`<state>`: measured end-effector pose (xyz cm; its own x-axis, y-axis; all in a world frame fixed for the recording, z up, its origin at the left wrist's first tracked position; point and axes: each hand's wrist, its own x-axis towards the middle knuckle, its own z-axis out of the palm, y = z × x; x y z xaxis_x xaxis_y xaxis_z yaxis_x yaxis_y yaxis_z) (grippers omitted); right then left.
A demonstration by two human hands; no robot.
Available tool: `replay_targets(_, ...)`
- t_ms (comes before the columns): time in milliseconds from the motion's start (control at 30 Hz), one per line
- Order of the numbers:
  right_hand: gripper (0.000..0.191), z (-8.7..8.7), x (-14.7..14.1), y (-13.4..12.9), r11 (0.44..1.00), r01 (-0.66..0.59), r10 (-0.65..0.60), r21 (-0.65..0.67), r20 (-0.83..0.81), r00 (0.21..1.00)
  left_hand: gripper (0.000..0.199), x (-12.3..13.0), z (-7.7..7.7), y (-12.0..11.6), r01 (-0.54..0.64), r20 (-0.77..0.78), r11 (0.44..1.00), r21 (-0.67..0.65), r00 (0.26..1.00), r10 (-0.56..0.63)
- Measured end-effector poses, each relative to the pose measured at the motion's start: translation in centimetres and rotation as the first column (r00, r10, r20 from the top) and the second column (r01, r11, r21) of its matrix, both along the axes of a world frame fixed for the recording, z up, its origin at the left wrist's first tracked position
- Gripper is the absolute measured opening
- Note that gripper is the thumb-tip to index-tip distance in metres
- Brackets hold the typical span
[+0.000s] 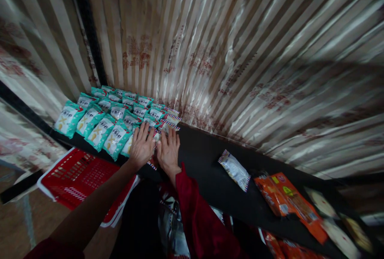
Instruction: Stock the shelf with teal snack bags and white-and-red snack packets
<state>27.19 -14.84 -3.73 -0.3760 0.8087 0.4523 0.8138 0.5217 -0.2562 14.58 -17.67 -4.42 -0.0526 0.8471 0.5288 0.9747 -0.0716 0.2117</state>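
Observation:
Rows of teal snack packets [117,111] stand close together on the left part of a black shelf [198,151]. My left hand [143,145] lies with spread fingers against the right end of the front row, touching a packet there. Right beside it, my right hand [169,149] rests with its fingers stretched out over packets with striped edges [171,118]. Neither hand is wrapped round anything. What lies under the palms is mostly hidden. A single white and blue packet [235,170] lies alone on the shelf, right of my hands.
Below the shelf at the left is a red basket [81,175] with a white rim. Orange packets [288,199] and some pale round items in wrapping [340,237] lie on the shelf at the right. Patterned curtain cloth [210,51] hangs behind. More packets show below the shelf.

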Motion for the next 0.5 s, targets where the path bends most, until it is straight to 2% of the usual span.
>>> replay_targets(133,0.049,-0.9,0.4,0.4,0.986,0.153,-0.159,-0.070,-0.097,0.982,0.046,1.4,0.0,-0.8,0.068,-0.014,0.997,0.024,0.998,-0.068)
replay_targets(367,0.052,-0.7,-0.2,0.8,0.982,0.106,-0.126,-0.157,-0.129,0.984,0.046,1.9,-1.8,-0.4,0.124,-0.027,0.991,0.057,0.992,-0.123)
replay_targets(500,0.052,-0.6,-0.3,0.6,0.981,0.098,-0.125,-0.167,-0.161,0.979,0.046,1.7,-1.9,-0.2,0.119,-0.035,0.991,0.066,0.993,-0.116)
